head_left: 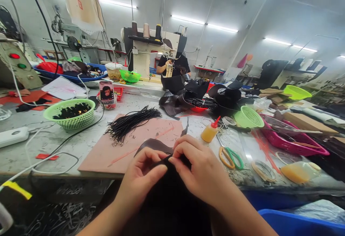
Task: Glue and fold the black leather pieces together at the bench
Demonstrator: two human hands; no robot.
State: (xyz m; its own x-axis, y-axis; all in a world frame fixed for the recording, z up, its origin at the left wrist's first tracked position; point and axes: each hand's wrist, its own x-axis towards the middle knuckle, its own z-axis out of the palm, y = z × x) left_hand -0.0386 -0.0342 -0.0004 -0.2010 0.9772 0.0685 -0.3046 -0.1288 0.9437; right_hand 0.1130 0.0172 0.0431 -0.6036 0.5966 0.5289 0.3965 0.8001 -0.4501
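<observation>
My left hand (pixel 141 178) and my right hand (pixel 199 169) meet at the near edge of the table, both pinching the top edge of a black leather piece (pixel 172 196) that hangs down towards my lap. Their thumbs and fingertips press together on its rim. Just behind them a dark brown leather strip (pixel 153 145) lies on a pink work mat (pixel 129 142). A bundle of black cords with metal tips (pixel 132 121) rests further back on the mat.
A glue bottle (pixel 210 131), scissors (pixel 231 157) and tape rings lie to the right, with a pink tray (pixel 293 139) and green baskets (pixel 70 113). A phone (pixel 106 92) stands behind. Another person sits at a sewing machine (pixel 151 52) across the table.
</observation>
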